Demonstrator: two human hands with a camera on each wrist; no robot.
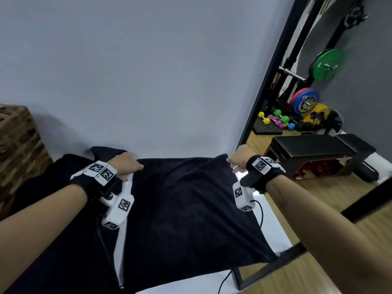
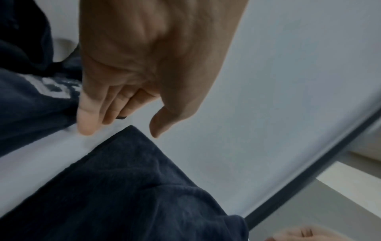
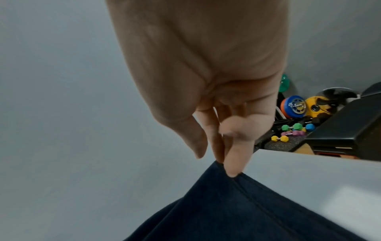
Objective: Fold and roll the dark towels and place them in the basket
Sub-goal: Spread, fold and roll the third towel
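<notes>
My right hand (image 3: 206, 91) has its grip closed on the far right corner of the dark towel (image 1: 186, 209) — in the right wrist view thumb and fingertips (image 3: 234, 169) pinch the hem so the corner peaks up off the surface. My left hand (image 2: 152, 65) is at the far left corner, but there the grip is loose: in the left wrist view the fingers (image 2: 87, 120) and thumb hang straight just above the corner with a gap showing, holding nothing. From the head view it looks closer to the cloth, so I judge it is either about to take the corner or has no hold of it at this instant.

I hold the two far corners, I think, to square and tension the far edge, or to bring it toward me for the first fold; one pinched corner alone would only skew the cloth.

The towel lies spread over the right half of the white desk (image 1: 273, 230), its near edge toward me and its right edge close to the desk's right edge. At the desk's left side lies a heap of more dark cloth (image 1: 53, 209) — probably other towels waiting, one with a pale printed patch.

The woven basket (image 1: 19, 145) stands at the far left corner; its inside is out of view, so I cannot tell what is in it.
</notes>
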